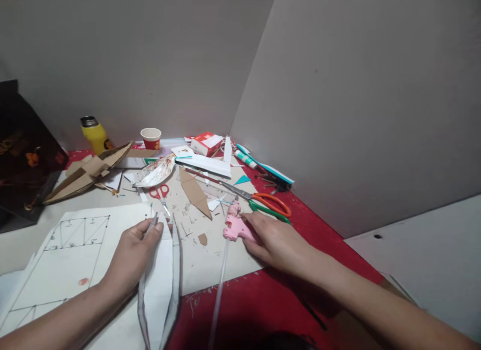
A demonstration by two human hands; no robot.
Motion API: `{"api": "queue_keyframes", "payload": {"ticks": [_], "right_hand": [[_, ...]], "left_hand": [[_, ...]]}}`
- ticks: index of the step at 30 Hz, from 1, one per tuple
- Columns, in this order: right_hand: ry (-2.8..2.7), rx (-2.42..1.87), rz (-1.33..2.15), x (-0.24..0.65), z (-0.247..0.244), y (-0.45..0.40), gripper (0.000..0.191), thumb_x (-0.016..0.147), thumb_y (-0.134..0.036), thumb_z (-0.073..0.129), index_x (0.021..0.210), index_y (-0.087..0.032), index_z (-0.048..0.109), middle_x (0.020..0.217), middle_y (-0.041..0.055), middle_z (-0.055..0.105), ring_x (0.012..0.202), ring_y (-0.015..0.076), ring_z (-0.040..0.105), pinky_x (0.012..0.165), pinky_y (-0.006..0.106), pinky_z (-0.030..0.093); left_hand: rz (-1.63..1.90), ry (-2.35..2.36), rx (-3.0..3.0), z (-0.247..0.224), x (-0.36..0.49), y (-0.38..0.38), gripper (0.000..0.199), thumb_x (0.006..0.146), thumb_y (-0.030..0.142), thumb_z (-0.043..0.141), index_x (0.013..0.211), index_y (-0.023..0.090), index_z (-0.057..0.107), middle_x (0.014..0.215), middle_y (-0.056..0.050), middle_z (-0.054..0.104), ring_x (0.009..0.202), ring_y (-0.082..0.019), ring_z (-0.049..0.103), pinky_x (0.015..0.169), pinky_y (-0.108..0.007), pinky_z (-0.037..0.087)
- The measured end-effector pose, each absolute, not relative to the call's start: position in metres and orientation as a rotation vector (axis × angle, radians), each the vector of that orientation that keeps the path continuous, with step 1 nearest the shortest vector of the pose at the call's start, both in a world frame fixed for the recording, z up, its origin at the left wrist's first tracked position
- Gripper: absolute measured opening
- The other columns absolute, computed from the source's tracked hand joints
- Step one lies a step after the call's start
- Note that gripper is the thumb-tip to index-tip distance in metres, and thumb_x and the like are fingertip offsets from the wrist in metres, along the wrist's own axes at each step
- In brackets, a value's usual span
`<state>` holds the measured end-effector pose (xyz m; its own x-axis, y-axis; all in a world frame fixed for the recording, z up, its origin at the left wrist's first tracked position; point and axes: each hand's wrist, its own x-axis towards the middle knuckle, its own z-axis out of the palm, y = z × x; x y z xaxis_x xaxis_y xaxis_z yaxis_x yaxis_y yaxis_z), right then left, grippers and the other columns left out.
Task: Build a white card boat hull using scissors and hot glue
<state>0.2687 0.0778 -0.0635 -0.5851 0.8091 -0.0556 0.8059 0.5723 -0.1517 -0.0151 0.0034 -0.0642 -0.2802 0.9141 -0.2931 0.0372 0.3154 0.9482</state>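
My left hand (pixel 141 247) pinches the far tip of a white paper boat-shaped piece (pixel 160 275) between thumb and fingers. The piece has raised side walls and runs down past the bottom of the view. My right hand (pixel 272 239) is closed around the handle of a pink hot glue gun (pixel 235 222), whose nozzle points away from me. A long clear glue stick (pixel 221 285) sticks out of its back end. Just beyond that hand lie large scissors (pixel 268 199) with orange and green handles. Small red scissors (pixel 160 192) rest past my left hand.
A sheet with truss drawings (pixel 71 259) lies at left. Farther back are a cardboard boat shape (pixel 93 172), a yellow bottle (pixel 94 137), a paper cup (pixel 151 138), a red box (pixel 206 143) and a pointed cardboard piece (pixel 195 192). Grey walls (pixel 338 114) bound the table.
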Motion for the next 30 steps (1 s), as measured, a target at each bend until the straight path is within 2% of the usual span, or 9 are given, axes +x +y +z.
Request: {"api": "queue_keyframes", "payload": {"ticks": [3, 6, 8, 10, 12, 16, 20, 25, 30], "right_hand": [[-2.628, -1.384, 0.336, 0.273, -0.072, 0.078, 0.034, 0.086, -0.027, 0.049, 0.115, -0.011, 0.056, 0.102, 0.0180, 0.066, 0.092, 0.0288, 0.064, 0.079, 0.040, 0.050], [-2.317, -1.324, 0.571, 0.283, -0.058, 0.083, 0.042, 0.082, -0.035, 0.058, 0.119, -0.015, 0.054, 0.108, 0.0169, 0.066, 0.094, 0.0280, 0.065, 0.080, 0.040, 0.051], [-1.977, -1.288, 0.795, 0.286, -0.039, 0.085, 0.038, 0.078, -0.039, 0.064, 0.112, -0.021, 0.058, 0.104, 0.0136, 0.067, 0.088, 0.0256, 0.065, 0.074, 0.037, 0.052], [-1.624, -1.239, 1.028, 0.284, -0.021, 0.085, 0.028, 0.079, -0.041, 0.062, 0.101, -0.024, 0.062, 0.091, 0.0107, 0.068, 0.071, 0.0215, 0.064, 0.062, 0.035, 0.050], [-1.447, -1.140, 1.261, 0.274, -0.011, 0.084, 0.023, 0.080, -0.041, 0.060, 0.094, -0.023, 0.065, 0.082, 0.0086, 0.067, 0.057, 0.0163, 0.058, 0.051, 0.031, 0.045], [-1.495, -1.077, 1.709, 0.248, -0.017, 0.079, 0.027, 0.073, -0.041, 0.066, 0.087, -0.019, 0.064, 0.073, 0.0042, 0.063, 0.038, 0.0071, 0.040, 0.034, 0.023, 0.024], [-1.560, -1.080, 1.722, 0.226, -0.021, 0.077, 0.031, 0.069, -0.042, 0.070, 0.087, -0.017, 0.063, 0.071, 0.0038, 0.061, 0.047, 0.0103, 0.048, 0.038, 0.022, 0.028], [-1.630, -1.062, 1.750, 0.191, -0.026, 0.090, 0.027, 0.073, -0.041, 0.068, 0.073, -0.018, 0.055, 0.054, -0.0029, 0.052, 0.044, 0.0088, 0.043, 0.038, 0.020, 0.026], [-1.668, -1.058, 1.759, 0.149, -0.049, 0.096, 0.024, 0.073, -0.035, 0.071, 0.085, -0.017, 0.061, 0.065, -0.0036, 0.054, 0.052, 0.0077, 0.044, 0.042, 0.019, 0.027]], "left_hand": [[1.133, 1.570, 0.883, -0.063, -0.014, 0.000, 0.041, 0.078, 0.044, 0.065, 0.108, 0.016, 0.068, 0.084, -0.006, 0.076, 0.079, -0.025, 0.069, 0.076, -0.035, 0.053], [1.168, 1.567, 0.846, -0.065, -0.015, -0.001, 0.048, 0.076, 0.045, 0.067, 0.115, 0.016, 0.062, 0.080, -0.004, 0.075, 0.073, -0.022, 0.069, 0.069, -0.031, 0.052], [1.193, 1.541, 0.837, -0.067, -0.016, -0.001, 0.044, 0.075, 0.044, 0.069, 0.110, 0.018, 0.063, 0.079, -0.002, 0.074, 0.071, -0.020, 0.068, 0.066, -0.028, 0.051], [1.225, 1.511, 0.840, -0.070, -0.017, 0.000, 0.034, 0.074, 0.043, 0.070, 0.099, 0.020, 0.065, 0.083, -0.001, 0.074, 0.074, -0.018, 0.067, 0.067, -0.026, 0.050], [1.239, 1.501, 0.837, -0.073, -0.017, -0.001, 0.029, 0.073, 0.041, 0.072, 0.092, 0.020, 0.066, 0.085, -0.001, 0.073, 0.076, -0.017, 0.066, 0.067, -0.025, 0.048], [1.205, 1.484, 0.789, -0.078, -0.018, -0.001, 0.034, 0.072, 0.041, 0.074, 0.095, 0.017, 0.066, 0.078, 0.000, 0.069, 0.069, -0.015, 0.063, 0.065, -0.024, 0.046], [1.204, 1.441, 0.753, -0.080, -0.021, 0.001, 0.039, 0.071, 0.040, 0.075, 0.101, 0.018, 0.065, 0.069, 0.002, 0.066, 0.063, -0.013, 0.059, 0.062, -0.024, 0.044], [1.208, 1.452, 0.854, -0.075, -0.022, 0.003, 0.029, 0.073, 0.039, 0.073, 0.091, 0.019, 0.065, 0.071, 0.003, 0.065, 0.064, -0.012, 0.056, 0.060, -0.021, 0.041], [1.164, 1.439, 0.877, -0.069, -0.015, 0.000, 0.027, 0.073, 0.037, 0.072, 0.088, 0.018, 0.060, 0.069, 0.004, 0.062, 0.059, -0.010, 0.050, 0.056, -0.020, 0.037]]}}
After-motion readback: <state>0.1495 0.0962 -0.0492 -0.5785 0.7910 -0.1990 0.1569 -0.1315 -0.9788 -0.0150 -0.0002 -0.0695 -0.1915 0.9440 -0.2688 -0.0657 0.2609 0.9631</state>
